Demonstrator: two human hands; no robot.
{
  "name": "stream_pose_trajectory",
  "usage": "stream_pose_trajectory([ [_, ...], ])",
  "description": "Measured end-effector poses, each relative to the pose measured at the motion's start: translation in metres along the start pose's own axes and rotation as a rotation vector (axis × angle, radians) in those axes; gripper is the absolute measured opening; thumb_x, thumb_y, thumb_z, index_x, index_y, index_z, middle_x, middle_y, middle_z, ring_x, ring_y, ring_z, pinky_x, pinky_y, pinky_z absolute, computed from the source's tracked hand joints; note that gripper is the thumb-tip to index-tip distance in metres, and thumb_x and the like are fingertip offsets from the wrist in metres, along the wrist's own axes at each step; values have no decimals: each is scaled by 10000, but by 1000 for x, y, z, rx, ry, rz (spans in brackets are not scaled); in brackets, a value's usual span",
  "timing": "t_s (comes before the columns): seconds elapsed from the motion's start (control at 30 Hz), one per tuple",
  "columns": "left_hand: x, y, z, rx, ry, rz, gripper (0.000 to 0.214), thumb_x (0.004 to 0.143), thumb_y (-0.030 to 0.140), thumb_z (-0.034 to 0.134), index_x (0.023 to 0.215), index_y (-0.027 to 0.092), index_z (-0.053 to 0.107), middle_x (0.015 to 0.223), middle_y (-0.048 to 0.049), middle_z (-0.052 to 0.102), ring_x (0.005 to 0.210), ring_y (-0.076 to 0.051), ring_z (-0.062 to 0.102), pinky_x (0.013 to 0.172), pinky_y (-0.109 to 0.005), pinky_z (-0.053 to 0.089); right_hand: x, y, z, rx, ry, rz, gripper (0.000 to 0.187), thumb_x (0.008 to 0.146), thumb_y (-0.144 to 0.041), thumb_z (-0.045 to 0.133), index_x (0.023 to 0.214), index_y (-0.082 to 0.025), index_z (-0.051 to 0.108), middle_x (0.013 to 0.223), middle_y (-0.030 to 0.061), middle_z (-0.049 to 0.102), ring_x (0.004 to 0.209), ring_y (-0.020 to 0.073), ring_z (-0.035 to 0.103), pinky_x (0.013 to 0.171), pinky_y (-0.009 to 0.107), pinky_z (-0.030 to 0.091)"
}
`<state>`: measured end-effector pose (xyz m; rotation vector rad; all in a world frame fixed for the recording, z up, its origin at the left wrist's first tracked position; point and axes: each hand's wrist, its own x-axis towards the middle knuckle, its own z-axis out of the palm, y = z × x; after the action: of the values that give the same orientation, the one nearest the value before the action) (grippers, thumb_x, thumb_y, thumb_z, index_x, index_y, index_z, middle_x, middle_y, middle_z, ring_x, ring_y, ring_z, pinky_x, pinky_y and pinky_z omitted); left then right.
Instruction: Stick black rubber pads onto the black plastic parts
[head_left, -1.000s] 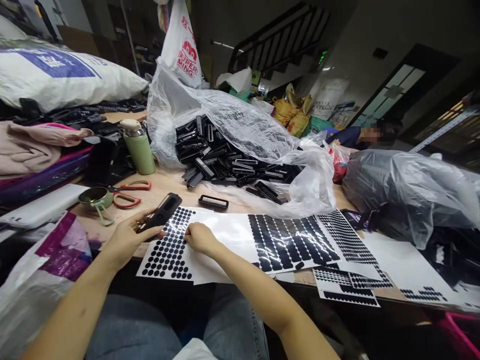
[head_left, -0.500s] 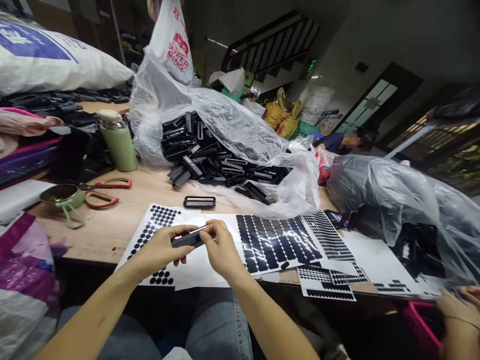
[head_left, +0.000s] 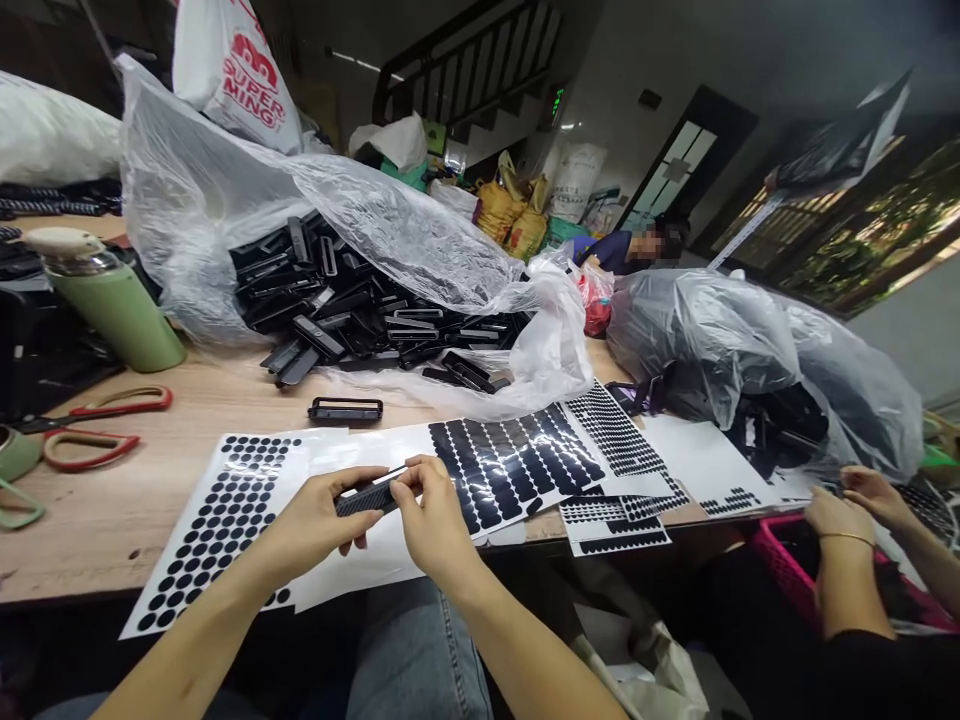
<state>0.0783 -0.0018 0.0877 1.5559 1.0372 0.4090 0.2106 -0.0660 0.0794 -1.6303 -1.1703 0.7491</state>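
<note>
My left hand grips a flat black plastic part over the table's front edge. My right hand pinches the part's right end with thumb and forefinger. Beneath both hands lies a white sheet of round black stickers. A second sheet with oval black stickers lies just to the right. One loose black part rests on the wooden table beyond the sheets.
A clear plastic bag spills several black parts at the middle back. A green flask and red scissors sit at left. Another grey bag lies right. A co-worker's hands work over a pink basket.
My right hand left the dot sheet and joined my left on the black part, now held between both. The view swung right, bringing a co-worker's hands into sight.
</note>
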Motion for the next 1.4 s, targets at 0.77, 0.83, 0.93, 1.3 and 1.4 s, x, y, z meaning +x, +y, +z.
stream_pose_trajectory([
  [0.77, 27, -51, 33, -87, -126, -126, 594, 685, 273, 645, 1236, 119, 485, 533, 17, 592, 525, -132, 575, 506, -224, 463, -36, 65, -22, -664, 108, 248, 85, 813, -149, 522, 884, -141, 568, 943, 117, 575, 918, 254, 570, 786, 351, 452],
  [0.83, 26, -50, 34, -97, -113, -119, 592, 683, 272, 647, 1234, 122, 489, 528, 18, 589, 525, -131, 572, 508, -224, 463, -37, 64, -25, -640, 98, 234, 88, 831, -140, 483, 861, -155, 565, 911, 97, 584, 880, 232, 583, 767, 337, 452],
  [0.93, 25, -51, 34, -127, -103, -118, 589, 672, 277, 655, 1222, 125, 506, 530, 17, 587, 527, -130, 571, 513, -228, 469, -37, 63, -27, -647, 120, 238, 123, 814, -190, 533, 928, -151, 553, 944, 104, 586, 913, 246, 578, 759, 341, 447],
  [1.3, 20, -48, 26, -91, -171, -49, 584, 680, 271, 659, 1226, 119, 523, 533, 12, 609, 492, -134, 571, 511, -241, 481, -27, 56, -51, 19, 47, 223, 98, 768, -273, 541, 747, -177, 542, 772, 23, 561, 735, 154, 531, 735, 309, 428],
  [1.4, 11, -36, 20, -123, -249, -53, 574, 692, 255, 652, 1235, 124, 518, 568, 9, 631, 526, -142, 585, 544, -255, 499, -16, 48, -62, 336, -54, 352, 205, 675, -344, 642, 716, -167, 546, 707, -12, 526, 668, 115, 503, 723, 297, 447],
])
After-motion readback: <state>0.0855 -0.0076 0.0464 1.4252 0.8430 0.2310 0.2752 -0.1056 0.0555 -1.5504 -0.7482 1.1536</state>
